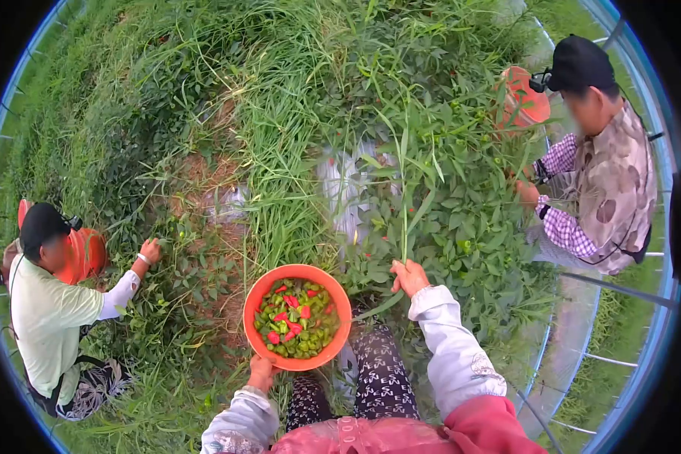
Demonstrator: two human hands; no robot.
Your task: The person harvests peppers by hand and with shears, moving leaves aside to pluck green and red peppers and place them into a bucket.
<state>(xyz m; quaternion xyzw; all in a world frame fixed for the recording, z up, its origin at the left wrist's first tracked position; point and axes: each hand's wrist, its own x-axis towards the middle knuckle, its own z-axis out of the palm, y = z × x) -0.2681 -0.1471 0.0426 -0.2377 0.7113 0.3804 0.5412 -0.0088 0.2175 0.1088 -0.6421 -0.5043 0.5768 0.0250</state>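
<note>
My left hand (262,373) grips the lower left rim of an orange bucket (250,311), its fingers partly hidden by the bucket. Green peppers (304,346) fill much of the bucket, with several red ones (291,301) on top. On the right, my right hand (410,278) is closed round the lower part of a tall grass stalk (405,227), which stands up among the leafy pepper plants (461,219).
A co-worker (60,303) crouches at the left beside an orange container (88,253). Another co-worker (609,166) sits at the right, near an orange bucket (523,98). Plastic sheeting (344,189) shows between weeds. A blue-edged frame (662,250) curves along the right.
</note>
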